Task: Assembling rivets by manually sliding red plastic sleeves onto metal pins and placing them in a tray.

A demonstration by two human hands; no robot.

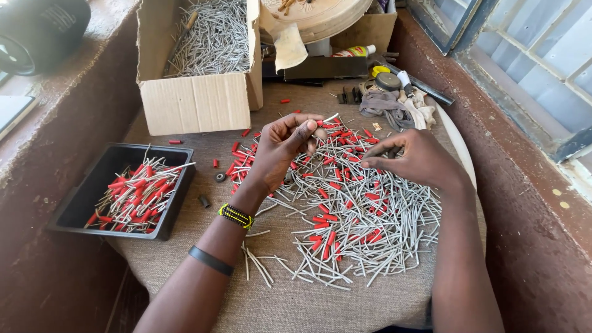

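Pins point(345, 203) lie heaped under both hands: left hand point(280, 151) pinches one pin, right hand point(413, 160) half-curled, fingertips touching the heap.

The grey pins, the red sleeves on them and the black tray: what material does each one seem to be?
Grey pins: probably metal wire, with a dull silver look and thin, stiff, straight shapes. Red sleeves: likely plastic or rubber tubing, of even matte colour. Black tray: looks like moulded plastic, with smooth walls and rounded corners.
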